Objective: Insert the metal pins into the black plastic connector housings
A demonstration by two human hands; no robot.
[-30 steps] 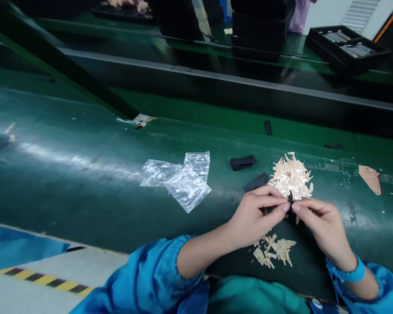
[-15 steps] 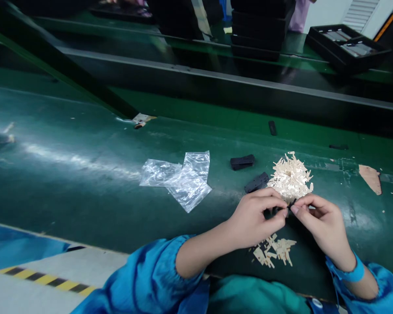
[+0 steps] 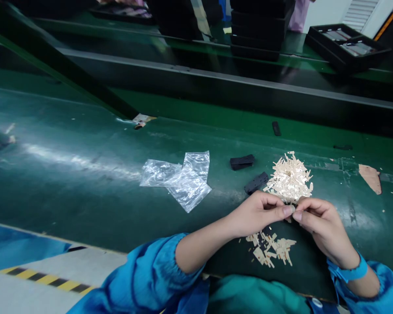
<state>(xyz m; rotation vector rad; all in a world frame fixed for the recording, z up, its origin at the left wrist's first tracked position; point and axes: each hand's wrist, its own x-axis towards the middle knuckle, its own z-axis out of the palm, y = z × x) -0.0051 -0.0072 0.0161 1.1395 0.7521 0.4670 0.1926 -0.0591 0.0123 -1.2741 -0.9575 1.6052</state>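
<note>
My left hand [image 3: 257, 214] and my right hand [image 3: 319, 224] meet fingertip to fingertip over the green belt [image 3: 85, 174], both pinched on a tiny part that their fingers hide. Just beyond them lies a large heap of small beige strips [image 3: 290, 179]. A smaller scatter of beige strips [image 3: 270, 249] lies under my hands, nearer to me. Two flat black pieces [image 3: 256, 182] [image 3: 242, 162] rest left of the heap.
Crumpled clear plastic bags [image 3: 183, 179] lie left of my hands. A small black part [image 3: 276, 128] and a tan scrap [image 3: 370, 178] sit farther off. Stacked black trays [image 3: 257, 30] and a black tray [image 3: 347, 46] stand beyond the dark rail [image 3: 216, 83].
My hands have drawn slightly down and toward me, still pinched together. The tiny black part seen between the fingertips earlier is now hidden. More of the small beige scatter shows.
</note>
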